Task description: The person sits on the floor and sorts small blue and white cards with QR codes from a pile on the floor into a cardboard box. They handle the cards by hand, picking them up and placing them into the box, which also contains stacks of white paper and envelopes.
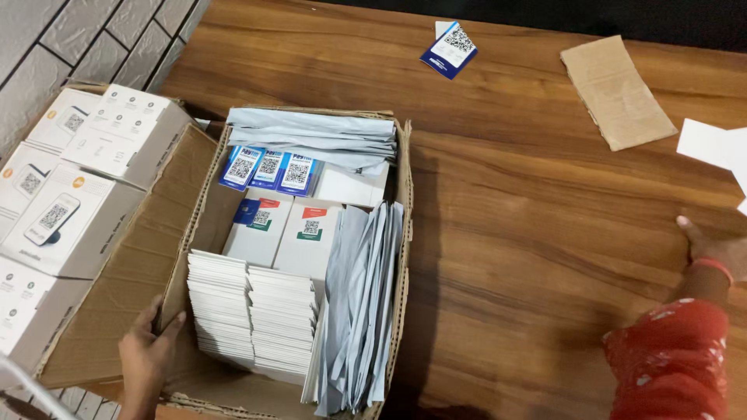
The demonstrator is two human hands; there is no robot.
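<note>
**Open carton full of card stacks on a wood table, one hand on each side**

Biggest thing first: the wooden table (545,233), brown with strong grain, fills most of the view from the head camera. Sitting on its left part is an open cardboard carton (404,233) with its left flap (132,272) folded out flat.

Left of the carton there's a pile of white product boxes (70,210), each printed with a small device picture or a square code.

Inside the carton: grey mailer bags (315,138) laid flat along the far wall, more grey mailer bags (359,303) standing on edge down the right wall. Two stacks of white cards (253,315) sit side by side at the near end, touching each other. Behind them are two flat white packets (284,229), and behind those a row of blue code cards (268,167).

Out on the bare table, a brown cardboard piece (616,92) lies at the far right, white paper sheets (720,148) poke in from the right edge, and a single blue code card (450,48) lies far up top.

Hands: the left hand (148,354) is at the carton's near left corner, fingers curled over the edge where the flap meets the wall, just beside the card stacks. The right hand (712,247) lies flat and open on the table, well apart from the carton, holding nothing, with a red sleeve (669,358) below it.
</note>
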